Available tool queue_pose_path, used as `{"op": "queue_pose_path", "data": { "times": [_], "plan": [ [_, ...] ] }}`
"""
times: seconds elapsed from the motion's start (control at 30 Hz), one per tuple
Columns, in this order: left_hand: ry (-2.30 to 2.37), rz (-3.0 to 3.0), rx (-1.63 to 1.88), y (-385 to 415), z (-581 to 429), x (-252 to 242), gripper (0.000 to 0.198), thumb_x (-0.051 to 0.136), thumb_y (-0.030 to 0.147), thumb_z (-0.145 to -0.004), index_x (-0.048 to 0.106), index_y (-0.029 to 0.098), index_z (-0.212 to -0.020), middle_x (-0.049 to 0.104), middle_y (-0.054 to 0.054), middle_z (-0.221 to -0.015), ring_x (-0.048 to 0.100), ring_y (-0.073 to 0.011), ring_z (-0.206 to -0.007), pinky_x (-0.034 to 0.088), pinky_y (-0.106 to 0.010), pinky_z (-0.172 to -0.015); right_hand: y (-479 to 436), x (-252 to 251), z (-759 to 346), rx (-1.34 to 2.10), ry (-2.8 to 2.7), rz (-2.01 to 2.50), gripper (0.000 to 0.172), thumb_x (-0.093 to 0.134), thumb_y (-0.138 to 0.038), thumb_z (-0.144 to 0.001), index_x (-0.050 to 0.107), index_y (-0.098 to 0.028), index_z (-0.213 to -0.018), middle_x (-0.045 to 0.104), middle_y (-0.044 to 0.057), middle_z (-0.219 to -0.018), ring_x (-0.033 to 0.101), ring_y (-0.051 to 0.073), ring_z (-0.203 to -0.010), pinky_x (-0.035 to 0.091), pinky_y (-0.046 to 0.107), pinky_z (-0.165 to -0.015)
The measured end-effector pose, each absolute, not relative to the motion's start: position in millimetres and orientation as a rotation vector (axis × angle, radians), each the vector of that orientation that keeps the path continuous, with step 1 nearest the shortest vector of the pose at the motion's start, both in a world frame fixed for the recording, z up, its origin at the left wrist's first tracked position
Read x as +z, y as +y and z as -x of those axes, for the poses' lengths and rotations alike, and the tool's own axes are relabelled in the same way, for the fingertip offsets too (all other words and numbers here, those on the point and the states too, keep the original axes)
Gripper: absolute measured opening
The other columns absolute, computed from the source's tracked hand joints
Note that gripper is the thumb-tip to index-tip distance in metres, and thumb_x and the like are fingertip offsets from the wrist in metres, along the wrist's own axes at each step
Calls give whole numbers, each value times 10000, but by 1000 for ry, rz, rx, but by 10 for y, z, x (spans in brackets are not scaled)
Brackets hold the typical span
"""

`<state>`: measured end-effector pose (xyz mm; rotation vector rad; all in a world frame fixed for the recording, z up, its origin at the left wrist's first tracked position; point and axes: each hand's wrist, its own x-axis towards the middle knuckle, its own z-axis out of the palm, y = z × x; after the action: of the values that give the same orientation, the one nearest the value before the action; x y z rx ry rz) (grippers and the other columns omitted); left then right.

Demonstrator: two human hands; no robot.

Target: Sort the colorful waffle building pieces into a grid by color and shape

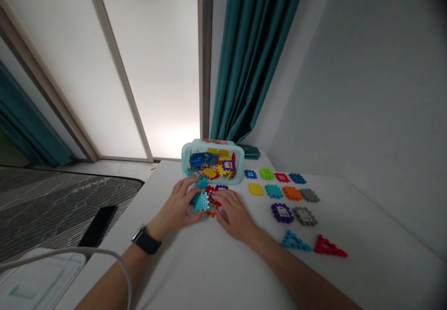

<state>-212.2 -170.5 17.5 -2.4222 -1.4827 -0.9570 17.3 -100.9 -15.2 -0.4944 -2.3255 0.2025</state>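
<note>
In the head view, both my hands are at a small structure of interlocking plastic tiles (203,202) on the white table. Its near face is a light blue brick-pattern tile, with red, purple and orange pieces around it. My left hand (177,206) curls round the left side, thumb at the lower front and fingers by a teal tile (201,183) at the top. My right hand (234,212) grips the right side, fingers on the red piece (211,192) and thumb low by the orange one. My fingers hide parts of the structure.
A light blue tub (213,163) full of mixed tiles stands just behind my hands. Several loose square tiles (273,191) lie in rows to the right, with a blue triangle (295,241) and a red triangle (330,246) nearer. A white cable (115,256) crosses my left forearm.
</note>
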Motion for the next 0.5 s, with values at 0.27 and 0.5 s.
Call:
{"op": "queue_pose_path", "data": {
  "times": [0.27,0.5],
  "plan": [
    [-1474,2407,-922,-1753,1939,180,486,714,286,-790,527,210,-1232,510,-149,-1372,452,-345,-1313,441,-538,-1086,-1052,-153,-148,149,-2294,375,211,551,-205,-945,602,-218,-1149,665,115,-1170,596,258,-1127,505,481,-990],
    [-1506,2384,-938,-1720,2018,169,583,736,393,-811,494,261,-1325,499,-138,-1386,490,-339,-1275,465,-546,-1043,-1008,-190,-165,171,-2248,420,206,547,-191,-944,602,-225,-1140,672,112,-1167,605,256,-1110,506,489,-985]
  ]
}}
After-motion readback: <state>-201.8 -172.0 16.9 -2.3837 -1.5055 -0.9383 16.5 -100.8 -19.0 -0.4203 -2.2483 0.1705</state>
